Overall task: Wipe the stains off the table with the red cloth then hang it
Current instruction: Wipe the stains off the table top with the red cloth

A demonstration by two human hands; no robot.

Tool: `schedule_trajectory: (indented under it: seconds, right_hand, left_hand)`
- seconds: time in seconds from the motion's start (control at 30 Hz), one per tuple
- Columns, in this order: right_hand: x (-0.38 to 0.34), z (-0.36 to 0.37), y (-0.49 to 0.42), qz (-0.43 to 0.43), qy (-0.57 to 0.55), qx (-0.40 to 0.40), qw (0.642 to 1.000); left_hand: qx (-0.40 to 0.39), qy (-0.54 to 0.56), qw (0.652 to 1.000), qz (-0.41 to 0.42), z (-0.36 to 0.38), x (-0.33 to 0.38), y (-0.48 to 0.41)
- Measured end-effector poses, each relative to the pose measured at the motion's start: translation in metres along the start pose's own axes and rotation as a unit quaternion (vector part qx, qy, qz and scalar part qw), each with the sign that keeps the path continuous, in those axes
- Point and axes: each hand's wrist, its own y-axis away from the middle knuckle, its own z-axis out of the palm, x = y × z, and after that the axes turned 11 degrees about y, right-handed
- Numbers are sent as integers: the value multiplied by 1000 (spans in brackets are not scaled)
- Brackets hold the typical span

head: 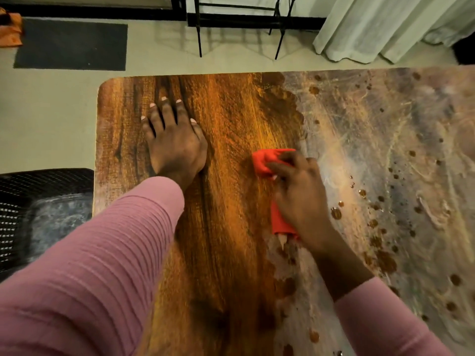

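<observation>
Stains cover the table from centre to three o'clock. At their edge the right hand grips the red cloth against the top. Left hand rests flat, fingers spread, toward the ten-o'clock corner, with bare wood between them.

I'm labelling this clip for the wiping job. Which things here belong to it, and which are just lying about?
Job: red cloth in the right hand, stains, table, left hand flat on it.
Lying about: mesh chair, dark mat, curtain, black rack, orange fabric.
</observation>
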Motion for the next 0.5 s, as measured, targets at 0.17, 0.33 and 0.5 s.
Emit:
schedule_trajectory:
  seconds: [0.17, 0.33, 0.5]
  right_hand:
    - [-9, 2, -45, 108, 11, 34, 994]
    - [-51, 6, -10, -19, 6, 1, 1000]
    - [-17, -3, 46, -10, 13, -8, 1000]
  left_hand:
    - [0, 5, 1000, -12, 0, 3, 0]
    - [2, 34, 999, 10, -7, 6, 4]
    - [-10, 42, 997, 69, -15, 17, 55]
